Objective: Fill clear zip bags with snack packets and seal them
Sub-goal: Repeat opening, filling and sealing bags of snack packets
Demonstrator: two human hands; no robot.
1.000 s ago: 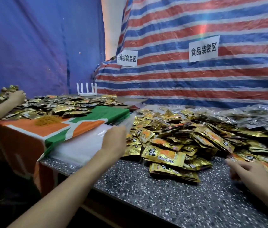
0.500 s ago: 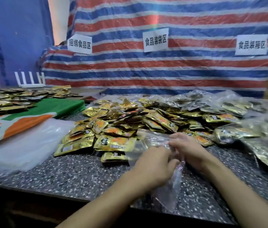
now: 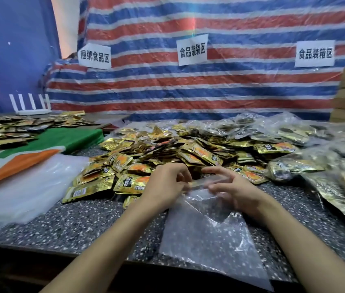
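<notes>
Hands meet at the mouth of a clear zip bag (image 3: 205, 240), which lies flat on the speckled counter (image 3: 87, 225) with its lower end hanging past the near edge. The left hand (image 3: 167, 185) has its fingers curled and pinches the bag's top strip; the right hand (image 3: 233, 187) holds the same strip between thumb and loosely spread fingers. Just beyond the hands sits a heap of gold snack packets (image 3: 167, 149). Filled bags (image 3: 315, 166) lie to the right, and a stack of empty clear bags (image 3: 25, 187) to the left, beside an orange and green cloth (image 3: 29, 157). A striped tarp (image 3: 188, 92) hangs behind.
</notes>
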